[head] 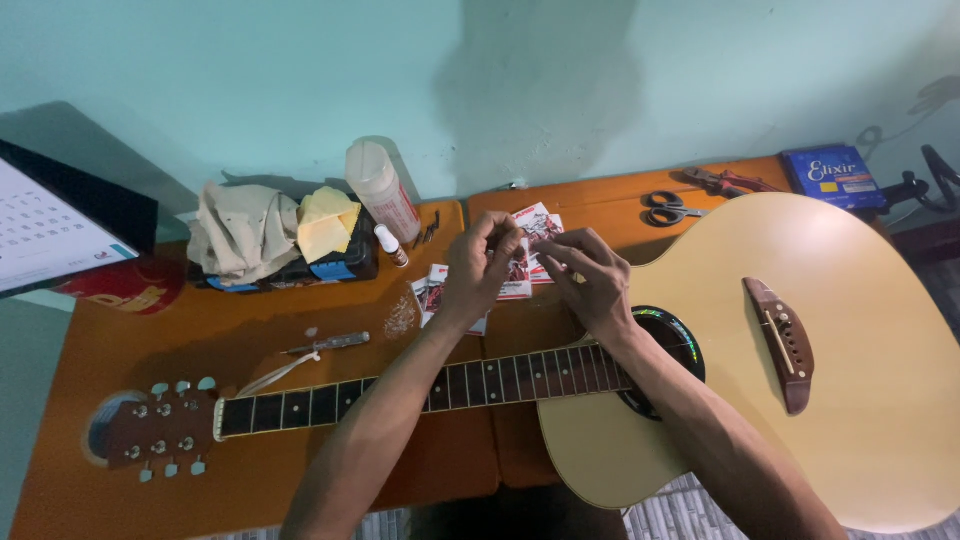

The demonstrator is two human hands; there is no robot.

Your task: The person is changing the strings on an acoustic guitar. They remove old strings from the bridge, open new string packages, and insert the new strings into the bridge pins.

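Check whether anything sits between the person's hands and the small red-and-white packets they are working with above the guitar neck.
Nothing visible does. The left hand and right hand are already on a packet, raised over the guitar neck, with more packets lying on the orange table beneath.

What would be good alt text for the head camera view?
Two bare hands, left hand and right hand, hold a small red-and-white packet above an acoustic guitar lying on an orange table, with scissors nearby.
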